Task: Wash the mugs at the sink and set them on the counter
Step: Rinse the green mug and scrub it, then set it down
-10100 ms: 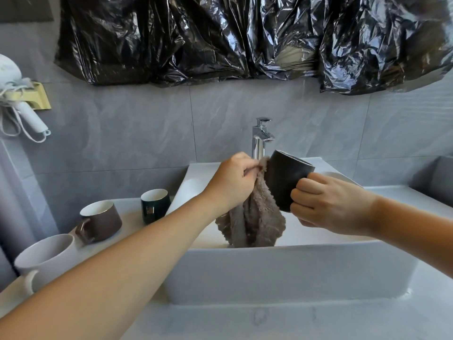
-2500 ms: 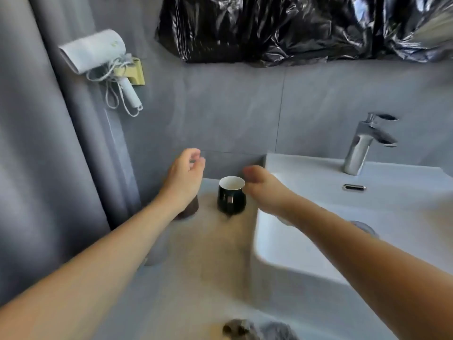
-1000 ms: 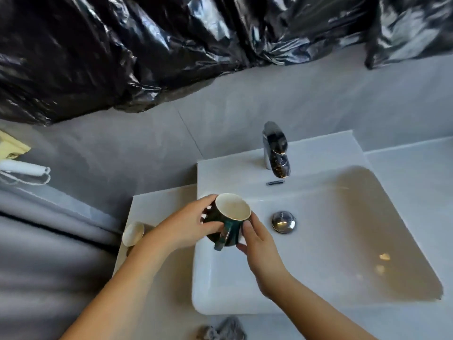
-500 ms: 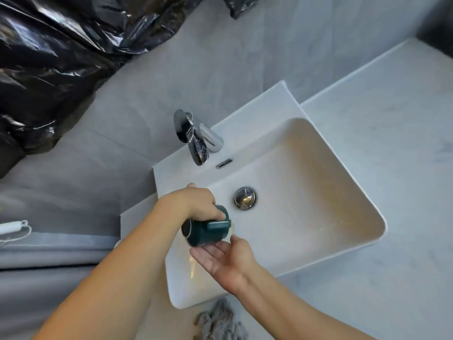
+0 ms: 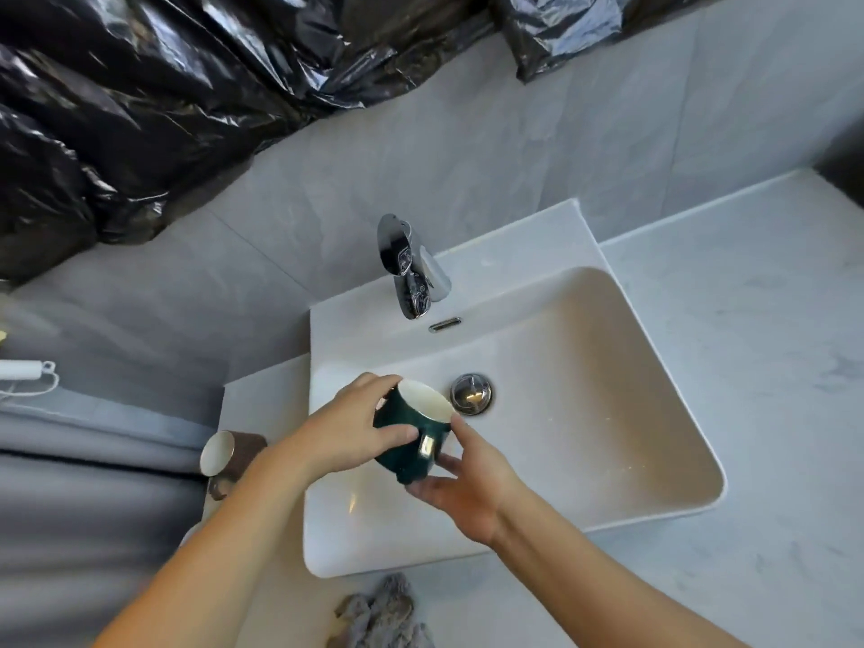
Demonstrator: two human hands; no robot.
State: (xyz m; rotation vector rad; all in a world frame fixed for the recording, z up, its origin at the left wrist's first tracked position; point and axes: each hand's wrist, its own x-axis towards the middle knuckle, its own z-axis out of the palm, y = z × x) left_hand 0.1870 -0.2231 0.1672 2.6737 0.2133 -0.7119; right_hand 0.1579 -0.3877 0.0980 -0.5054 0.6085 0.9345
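— Where do the arms come in?
— Both are bare and enter from the bottom of the frame. The left forearm rises from the lower left corner toward the centre; the right forearm comes from the lower right and slants up and left.
— And the left hand [image 5: 348, 439]?
— Just left of centre, back of the hand to the camera, fingers curled over the far side of the green mug [image 5: 411, 441] and thumb laid across its near wall.
— The right hand [image 5: 467, 484]?
— Just below and right of it, palm turned up. Its fingers cup the mug's underside, and its thumb reaches up toward the rim.
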